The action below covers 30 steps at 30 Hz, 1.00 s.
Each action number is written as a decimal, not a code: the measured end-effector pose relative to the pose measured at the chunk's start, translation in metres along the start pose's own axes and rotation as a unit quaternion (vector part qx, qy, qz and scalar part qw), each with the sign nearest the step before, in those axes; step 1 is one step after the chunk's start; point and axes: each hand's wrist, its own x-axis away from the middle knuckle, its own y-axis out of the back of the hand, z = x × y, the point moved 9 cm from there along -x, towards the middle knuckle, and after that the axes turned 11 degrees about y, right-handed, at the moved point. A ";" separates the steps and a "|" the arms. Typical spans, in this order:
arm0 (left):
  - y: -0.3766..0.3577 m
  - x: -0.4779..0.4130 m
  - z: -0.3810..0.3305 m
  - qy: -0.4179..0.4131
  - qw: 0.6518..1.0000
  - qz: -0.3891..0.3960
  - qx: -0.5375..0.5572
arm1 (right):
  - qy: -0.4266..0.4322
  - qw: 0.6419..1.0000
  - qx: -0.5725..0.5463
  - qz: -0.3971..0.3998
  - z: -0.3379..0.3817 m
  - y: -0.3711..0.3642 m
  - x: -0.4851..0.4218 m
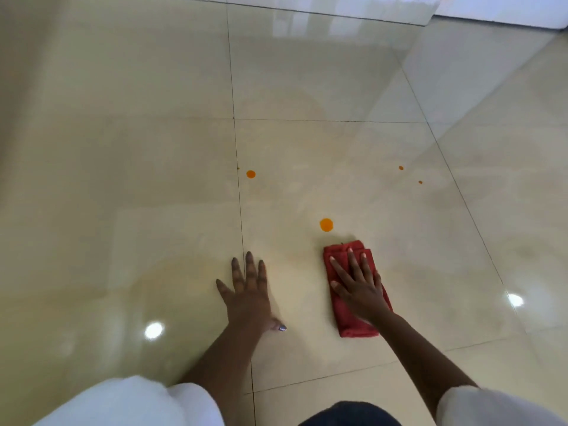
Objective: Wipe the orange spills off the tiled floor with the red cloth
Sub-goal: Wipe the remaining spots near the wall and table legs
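We are kneeling over the tiled floor (147, 186), with our right hand (358, 287) lying flat on the folded red cloth (353, 327). The fingers are straight and spread, pressing the cloth down rather than gripping it, which in our judgement is spreading the pressure over the whole pad for a sliding wipe. The cloth is lying lengthwise on the tile, its far edge just short of the nearest orange spill (326, 224), so a forward push looks like the step in hand. Our left hand (249, 290) is resting open and holding nothing, palm down across a grout line (240, 210) – probably bracing our weight while we are leaning forward. A second orange drop (250, 174) is sitting farther out to the left, beside that grout line, and two small specks (400, 167) are lying well apart to the right – all of them unwiped. We are finding no brand, label or legible writing on the cloth or floor.
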 end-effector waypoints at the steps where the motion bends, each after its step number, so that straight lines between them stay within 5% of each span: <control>1: 0.003 0.002 -0.002 0.011 1.000 0.009 -0.011 | 0.002 0.999 0.002 0.033 -0.002 -0.002 0.001; 7: 0.011 0.004 -0.007 0.031 0.998 0.005 -0.057 | 0.015 0.995 0.008 0.100 0.000 0.005 0.002; 15: 0.000 -0.018 0.009 -0.035 0.993 -0.068 0.092 | -0.046 0.996 -0.009 -0.072 -0.016 0.059 -0.086; 19: 0.008 -0.027 0.015 -0.031 0.989 -0.073 0.127 | 0.088 0.988 0.037 -0.119 0.067 0.066 -0.134; 23: 0.013 -0.033 0.030 0.035 0.988 -0.029 0.145 | 0.221 0.965 0.070 -0.120 0.093 0.023 -0.055; 27: 0.010 -0.036 0.024 0.046 0.989 0.009 0.140 | 0.094 0.975 0.050 -0.195 -0.008 0.073 -0.094; 30: 0.009 -0.037 0.025 0.062 0.987 0.016 0.147 | 0.050 0.984 0.053 -0.161 0.011 0.108 -0.178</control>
